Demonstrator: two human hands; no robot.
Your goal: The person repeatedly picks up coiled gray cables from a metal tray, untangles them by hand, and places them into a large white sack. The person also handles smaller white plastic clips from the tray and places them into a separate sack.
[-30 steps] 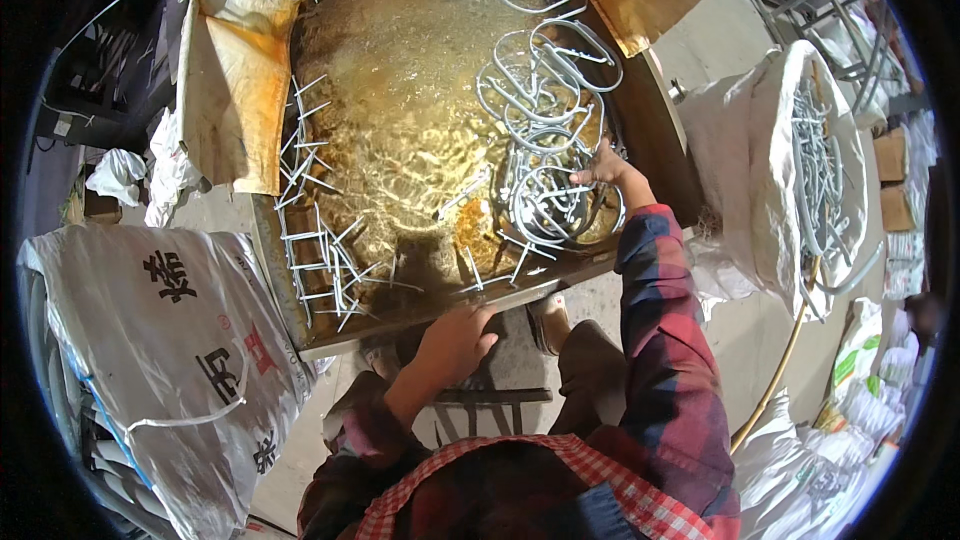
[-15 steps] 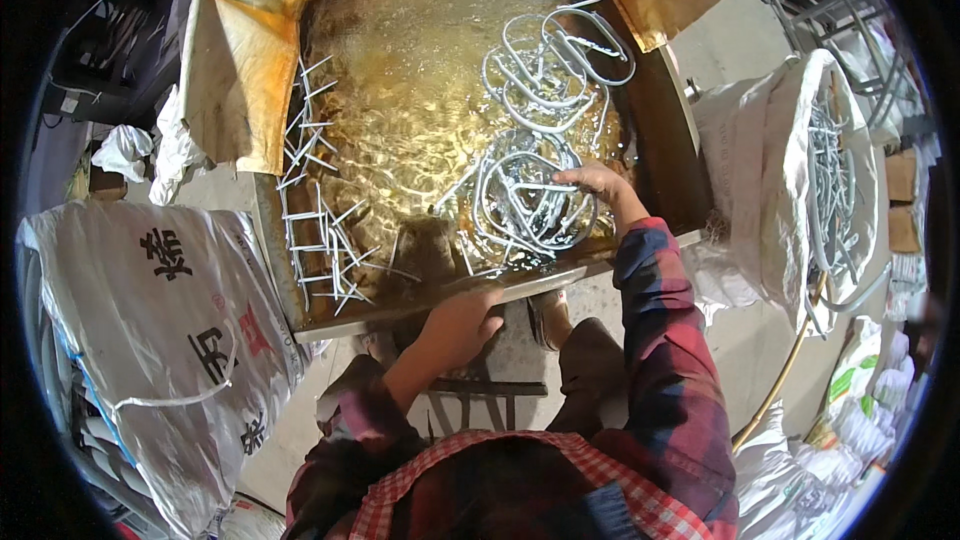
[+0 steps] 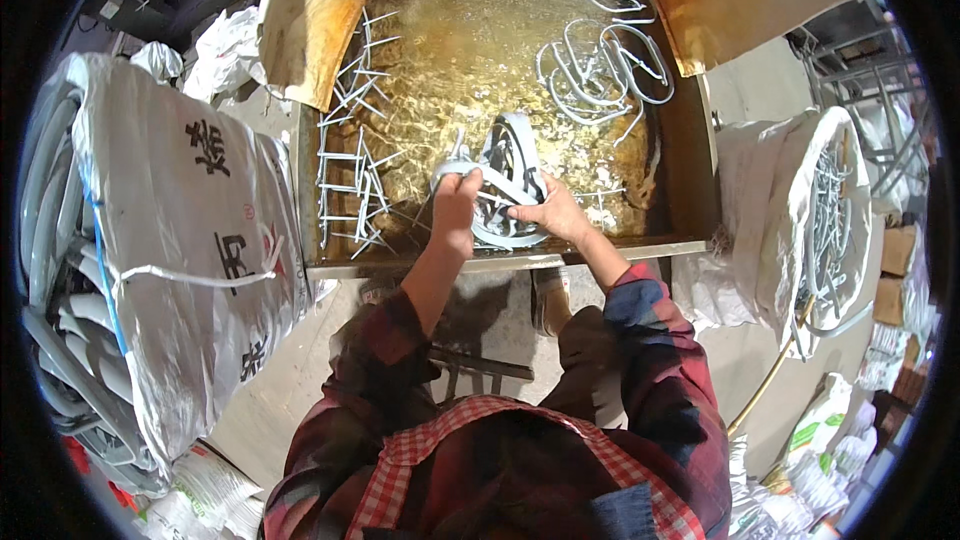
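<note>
A bundle of looped grey tubing (image 3: 518,145) is raised at the near edge of a shallow trough (image 3: 500,263) of water. My left hand (image 3: 457,208) is closed round its left side, fingers partly hidden by the loops. On the bundle's right side, my right hand (image 3: 556,212) grips with the thumb across a strand. More grey loops (image 3: 610,65) lie in the water toward the far right. Thin, branched grey sticks (image 3: 358,175) line the trough's left side.
A large white woven sack (image 3: 205,230) with thick grey tubing (image 3: 75,310) stands left of the trough. To the right, an open white sack (image 3: 755,210) holds thin grey pieces. Stained sheets (image 3: 315,25) hang at the trough's far corners. A dark stool (image 3: 485,365) stands below my arms.
My left hand has moved from the trough's rim onto the bundle. The bundle has been drawn nearer and gathered upward between both hands. The view has shifted.
</note>
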